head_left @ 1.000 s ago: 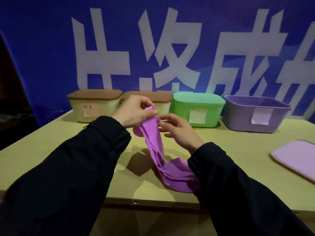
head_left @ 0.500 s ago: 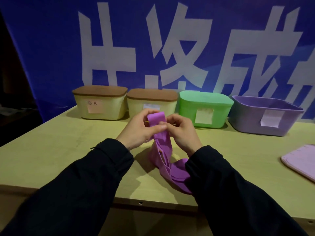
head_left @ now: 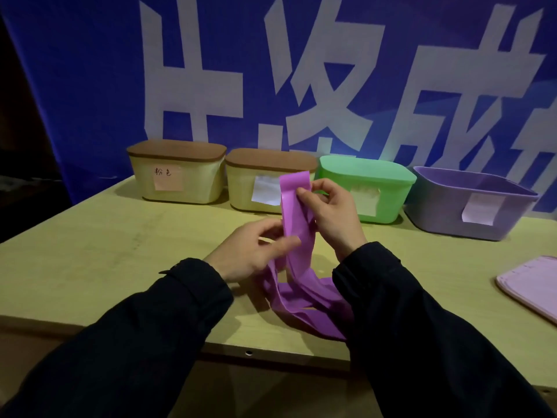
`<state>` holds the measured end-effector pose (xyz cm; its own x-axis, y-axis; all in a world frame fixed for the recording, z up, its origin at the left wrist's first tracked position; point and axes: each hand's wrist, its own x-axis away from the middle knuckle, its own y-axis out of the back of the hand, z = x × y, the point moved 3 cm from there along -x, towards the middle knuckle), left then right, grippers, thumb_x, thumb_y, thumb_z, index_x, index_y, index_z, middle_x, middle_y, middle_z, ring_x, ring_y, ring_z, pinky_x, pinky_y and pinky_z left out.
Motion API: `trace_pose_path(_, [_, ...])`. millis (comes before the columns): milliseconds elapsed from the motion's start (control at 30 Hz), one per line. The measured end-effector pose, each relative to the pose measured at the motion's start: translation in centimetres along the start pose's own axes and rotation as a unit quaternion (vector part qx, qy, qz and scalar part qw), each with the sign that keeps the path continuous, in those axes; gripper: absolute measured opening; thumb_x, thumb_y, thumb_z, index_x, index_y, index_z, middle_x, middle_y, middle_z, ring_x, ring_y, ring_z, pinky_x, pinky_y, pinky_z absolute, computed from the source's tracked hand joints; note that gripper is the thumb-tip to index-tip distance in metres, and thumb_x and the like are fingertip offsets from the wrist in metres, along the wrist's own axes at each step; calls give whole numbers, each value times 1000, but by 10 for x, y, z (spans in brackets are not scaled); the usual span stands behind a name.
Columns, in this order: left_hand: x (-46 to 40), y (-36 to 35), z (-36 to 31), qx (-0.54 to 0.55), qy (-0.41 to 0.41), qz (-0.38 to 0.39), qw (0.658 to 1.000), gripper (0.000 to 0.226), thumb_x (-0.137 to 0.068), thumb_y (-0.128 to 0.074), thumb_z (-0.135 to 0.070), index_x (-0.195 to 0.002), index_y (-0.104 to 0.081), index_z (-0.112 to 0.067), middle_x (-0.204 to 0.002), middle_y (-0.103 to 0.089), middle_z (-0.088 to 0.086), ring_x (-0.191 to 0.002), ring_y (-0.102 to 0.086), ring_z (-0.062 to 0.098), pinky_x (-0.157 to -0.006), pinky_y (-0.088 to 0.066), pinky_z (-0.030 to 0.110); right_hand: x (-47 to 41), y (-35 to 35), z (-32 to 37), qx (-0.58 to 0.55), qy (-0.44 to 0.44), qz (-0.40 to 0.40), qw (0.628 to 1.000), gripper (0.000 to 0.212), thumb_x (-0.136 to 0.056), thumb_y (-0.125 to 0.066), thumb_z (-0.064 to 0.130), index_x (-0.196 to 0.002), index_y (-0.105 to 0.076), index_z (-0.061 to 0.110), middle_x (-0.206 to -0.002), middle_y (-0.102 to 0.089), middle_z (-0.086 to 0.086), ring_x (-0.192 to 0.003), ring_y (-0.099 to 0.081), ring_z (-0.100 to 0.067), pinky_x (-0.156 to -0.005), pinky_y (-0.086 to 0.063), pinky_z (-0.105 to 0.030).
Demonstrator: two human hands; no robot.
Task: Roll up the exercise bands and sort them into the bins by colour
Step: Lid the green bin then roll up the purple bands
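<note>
Yellowish wooden table (head_left: 90, 251) fronts a blue banner (head_left: 90, 86).

A blue banner (head_left: 90, 86) with large white characters is hanging behind the bench (head_left: 90, 251). A pale pink board (head_left: 530, 288) is lying flat at the bench's right edge.

Four bins stand in a row on the bench (head_left: 90, 251): two cream bins with brown lids (head_left: 177, 184) (head_left: 256, 188), one green bin with its lid on (head_left: 366, 191), one open purple bin (head_left: 470, 203); four paper labels, one on each bin; one purple exercise band (head_left: 297, 236); two hands, left hand (head_left: 250, 254) and right hand (head_left: 334, 215); one pink lid (head_left: 530, 288) lying flat at the right
</note>
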<state>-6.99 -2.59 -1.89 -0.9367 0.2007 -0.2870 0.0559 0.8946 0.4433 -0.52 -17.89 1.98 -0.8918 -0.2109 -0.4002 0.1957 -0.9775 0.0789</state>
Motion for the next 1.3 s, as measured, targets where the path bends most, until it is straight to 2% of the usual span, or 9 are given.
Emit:
trace_pose_path(267, [-20, -22, 6, -389, 39, 101, 915, 48, -85, -54, -71, -102, -63, -27, -99, -57, -5, -88, -57, 20, -81, -48, 40, -4, 12, 6, 8, 7, -40, 999, 15, -99, -62, 22, -103, -62, 7, -77, -69, -4, -60, -60, -6, -51, -44, -17])
trace_pose_path(467, [-9, -6, 18, -513, 84, 154, 840, 97, -62, -18, -101, -123, -64, -41, -132, -54, -10, -120, -51, 18, -104, -36, 44, 0, 25, -3, 15, -21, -99, 995, 10, -98, -62, 21, -89, -59, 19, -88, -72, -13, -70, -63, -16, -60, -51, -32])
trace_pose_path(600, [-5, 28, 38, -582, 180, 129, 782, 83, -78, -33, -90, -146, -41, -44, -146, -43, 0, -136, -35, 26, -110, -30, 47, -1, 39, -5, -5, -29, -127, 991, 8, -96, -63, 24, -90, -61, 20, -102, -73, -22, -80, -65, -25, -74, -55, -50])
trace_pose_path(767, [-6, 46, 41, -533, 209, 64, 817, 78, -85, -58, -62, -154, -27, -40, -155, -31, 5, -141, -28, 30, -111, -32, 47, -2, 53, 8, -47, -19, -143, 988, 9, -101, -59, 23, -101, -59, 14, -82, -70, -3, -71, -63, -17, -59, -54, -36])
trace_pose_path(867, [-16, 32, 20, -377, 134, 39, 916, 85, -90, -60, -24, -160, -12, -30, -167, -9, 1, -150, -19, 29, -120, -25, 46, -2, 60, 24, -91, 14, -179, 980, 14, -103, -54, 26, -107, -58, 14, -88, -70, 1, -80, -66, -13, -63, -58, -35])
trace_pose_path(967, [-25, 10, -9, -237, 7, 32, 971, 64, -98, -60, -24, -155, -32, -29, -159, -30, -9, -143, -31, 7, -120, -27, 34, -5, 69, 42, -131, 47, -211, 968, 9, -105, -51, 27, -105, -55, 19, -91, -67, 1, -84, -65, -13, -70, -60, -35])
trace_pose_path(1033, [-28, -12, -9, -202, -5, 77, 976, 53, -95, -64, -44, -144, -45, -33, -142, -48, -18, -129, -43, -3, -112, -34, 26, -9, 76, 54, -145, 68, -228, 960, 11, -105, -52, 27, -108, -54, 17, -90, -66, 1, -84, -65, -14, -69, -60, -36])
trace_pose_path(1133, [-35, -33, 11, -265, 57, 107, 957, 96, -81, -61, -74, -158, -22, -31, -149, -46, -7, -137, -46, 12, -112, -38, 35, -17, 91, 64, -171, 100, -253, 947, 13, -103, -54, 28, -107, -55, 16, -92, -65, -3, -80, -63, -16, -66, -54, -33])
trace_pose_path(1300, [-49, -30, 25, -304, 67, 55, 949, 59, -97, -57, -20, -151, -36, -33, -130, -60, -6, -120, -60, 17, -100, -48, 34, -26, 100, 56, -176, 87, -241, 950, 12, -99, -60, 27, -104, -61, 17, -96, -69, -8, -84, -64, -22, -77, -53, -42])
